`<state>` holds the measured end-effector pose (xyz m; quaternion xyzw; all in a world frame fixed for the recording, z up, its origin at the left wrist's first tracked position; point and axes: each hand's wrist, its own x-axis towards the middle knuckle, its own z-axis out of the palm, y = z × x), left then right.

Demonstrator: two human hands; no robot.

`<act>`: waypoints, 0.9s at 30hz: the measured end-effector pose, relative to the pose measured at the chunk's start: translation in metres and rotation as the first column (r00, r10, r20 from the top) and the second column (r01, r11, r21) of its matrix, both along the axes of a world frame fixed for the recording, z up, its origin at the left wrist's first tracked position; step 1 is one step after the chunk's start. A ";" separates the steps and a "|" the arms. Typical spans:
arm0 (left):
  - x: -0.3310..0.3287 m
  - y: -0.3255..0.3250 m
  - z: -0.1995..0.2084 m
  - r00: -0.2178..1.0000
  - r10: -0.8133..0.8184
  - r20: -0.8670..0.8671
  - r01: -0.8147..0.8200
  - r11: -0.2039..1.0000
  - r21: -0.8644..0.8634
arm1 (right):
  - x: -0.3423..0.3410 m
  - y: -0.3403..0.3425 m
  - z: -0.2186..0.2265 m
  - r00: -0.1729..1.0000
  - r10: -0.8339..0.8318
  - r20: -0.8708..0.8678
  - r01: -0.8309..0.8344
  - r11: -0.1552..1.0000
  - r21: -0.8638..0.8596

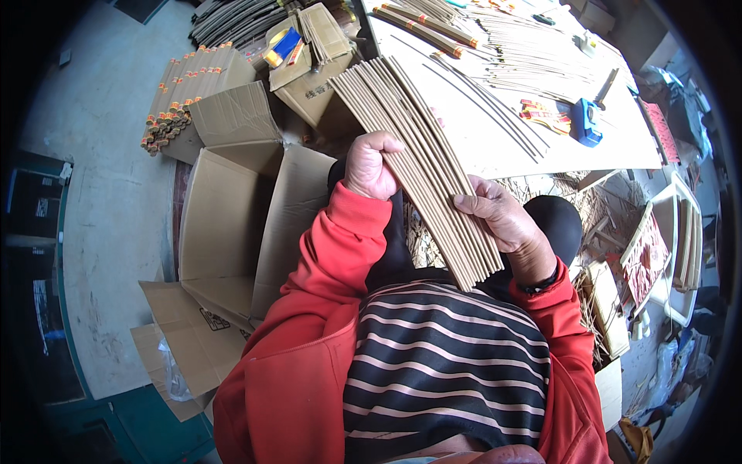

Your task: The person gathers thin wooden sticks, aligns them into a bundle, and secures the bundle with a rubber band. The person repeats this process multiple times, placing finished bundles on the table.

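Observation:
A flat fan of many long tan sticks [421, 147] slants from the upper left down toward my lap. My left hand [369, 164] is closed around the sticks from the left side, about halfway along. My right hand [502, 220] grips the lower part of the same fan, thumb lying across the top. Both sleeves are red; a dark band sits on my right wrist. The stick ends near my striped shirt [448, 363] stick out past my right hand.
A white table [495, 147] ahead carries loose sticks [525, 54], bundled sticks [425, 29], a blue tool [587, 122] and red packets [545, 116]. Open cardboard boxes [232, 224] lie on the floor at left, with packed bundles [182, 93] beyond. A white rack [680, 247] stands at right.

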<state>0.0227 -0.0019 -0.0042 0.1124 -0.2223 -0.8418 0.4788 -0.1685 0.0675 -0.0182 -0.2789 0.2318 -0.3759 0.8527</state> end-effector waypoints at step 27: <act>-0.052 -0.078 0.092 0.880 0.400 0.255 -0.138 0.731 -0.668 | -0.005 -0.123 0.048 0.926 -0.225 -0.303 0.005 0.810 -0.586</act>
